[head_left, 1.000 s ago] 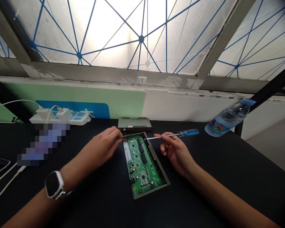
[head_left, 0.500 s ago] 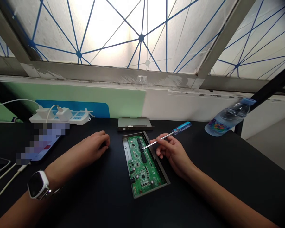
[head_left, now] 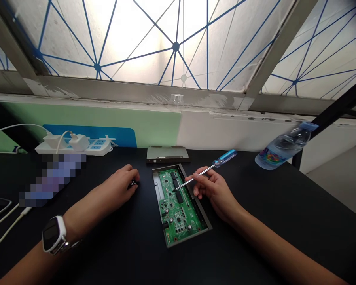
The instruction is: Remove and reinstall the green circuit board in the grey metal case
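My right hand [head_left: 209, 184] pinches the metal shaft of a screwdriver [head_left: 224, 158] with a clear blue handle. The handle points up to the right, and the tip is over the dark chips of a green circuit board [head_left: 173, 209]. This board lies in a shallow metal casing [head_left: 206, 218] on the black table. Left of the casing, my left hand [head_left: 118, 186] rests on the table with fingers curled round some small dark, shiny bits [head_left: 133, 183], partly hidden and too small to name.
Behind the casing lies a flat metal cover [head_left: 167, 152]. A water bottle [head_left: 277, 152] leans at the right. At the left are a white power strip [head_left: 99, 148] with plugs, a blurred phone [head_left: 59, 174] and cables. A clear cup [head_left: 177, 99] stands on the window ledge.
The screwdriver tip has moved slightly left and down over the board. My left hand has shifted and turned a little, and small dark bits now show between its fingers.
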`<state>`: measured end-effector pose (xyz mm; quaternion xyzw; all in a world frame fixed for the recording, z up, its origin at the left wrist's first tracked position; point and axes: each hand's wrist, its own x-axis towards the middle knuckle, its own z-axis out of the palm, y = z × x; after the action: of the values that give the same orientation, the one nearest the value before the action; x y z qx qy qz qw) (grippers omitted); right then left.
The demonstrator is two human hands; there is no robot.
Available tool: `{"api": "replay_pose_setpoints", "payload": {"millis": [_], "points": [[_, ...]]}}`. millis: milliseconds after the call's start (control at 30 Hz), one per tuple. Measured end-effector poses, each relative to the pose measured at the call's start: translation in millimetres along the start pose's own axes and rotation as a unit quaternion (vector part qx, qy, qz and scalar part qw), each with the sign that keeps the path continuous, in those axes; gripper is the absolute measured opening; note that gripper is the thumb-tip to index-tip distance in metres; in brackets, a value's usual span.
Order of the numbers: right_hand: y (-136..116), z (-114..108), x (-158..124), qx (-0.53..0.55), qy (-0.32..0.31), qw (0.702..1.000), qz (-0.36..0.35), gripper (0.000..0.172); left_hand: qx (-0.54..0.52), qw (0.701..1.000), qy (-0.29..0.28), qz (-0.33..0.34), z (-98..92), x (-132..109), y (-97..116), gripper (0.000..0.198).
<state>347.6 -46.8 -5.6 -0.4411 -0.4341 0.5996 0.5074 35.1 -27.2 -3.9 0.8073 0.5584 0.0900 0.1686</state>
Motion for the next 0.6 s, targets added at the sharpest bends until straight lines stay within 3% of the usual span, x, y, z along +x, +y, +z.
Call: {"api": "replay_pose_setpoints", "payload": {"millis": [200, 600], "points": [[0.1, -0.3, -0.4, 0.004, -0.001, 1.000, -0.001, 0.039, -0.014, 0.999, 0.033, 0.016, 3.3, 2.1, -2.4, 0.015], [-1.1, 1.5, -0.9, -0.003, 0.000, 1.000, 0.001, 0.039, -0.078, 0.997, -0.026, -0.004, -25.0, 1.1, -5.4, 0.035]]}}
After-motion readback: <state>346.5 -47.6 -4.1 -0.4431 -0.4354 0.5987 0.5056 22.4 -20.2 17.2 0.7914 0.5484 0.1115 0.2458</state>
